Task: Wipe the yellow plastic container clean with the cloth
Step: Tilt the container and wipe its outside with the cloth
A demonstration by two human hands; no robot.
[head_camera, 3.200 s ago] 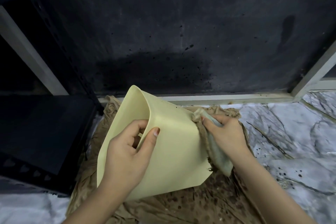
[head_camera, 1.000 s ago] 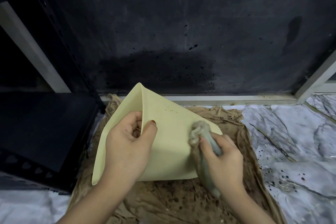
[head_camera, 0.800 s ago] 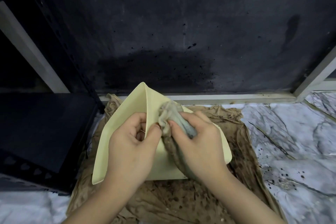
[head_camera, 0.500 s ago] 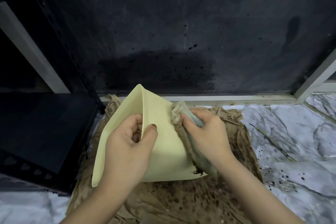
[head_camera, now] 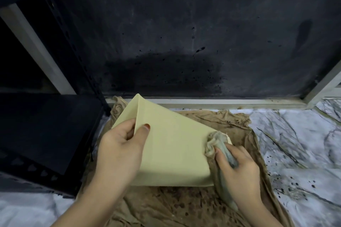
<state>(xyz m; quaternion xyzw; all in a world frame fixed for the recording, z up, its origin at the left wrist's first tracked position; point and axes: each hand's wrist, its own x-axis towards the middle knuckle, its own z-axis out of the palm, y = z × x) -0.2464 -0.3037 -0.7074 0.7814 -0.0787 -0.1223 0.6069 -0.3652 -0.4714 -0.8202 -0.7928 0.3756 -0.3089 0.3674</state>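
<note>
The pale yellow plastic container (head_camera: 173, 151) lies tilted on its side over a stained brown sheet, its outer wall facing me. My left hand (head_camera: 120, 153) grips its rim at the left, thumb on the outside wall and fingers inside the opening. My right hand (head_camera: 238, 171) is closed around a bunched grey-green cloth (head_camera: 214, 143), which presses against the container's right edge near its base. The container's inside is hidden.
A crumpled brown stained sheet (head_camera: 184, 206) covers the marble-patterned floor (head_camera: 299, 143). A black metal shelf unit (head_camera: 42, 134) stands close on the left. A dark spattered wall (head_camera: 175, 42) with a pale frame strip (head_camera: 230, 102) rises just behind.
My right hand slid the cloth from the upper middle of the container wall down and right to its right edge. The left hand kept its grip on the rim.
</note>
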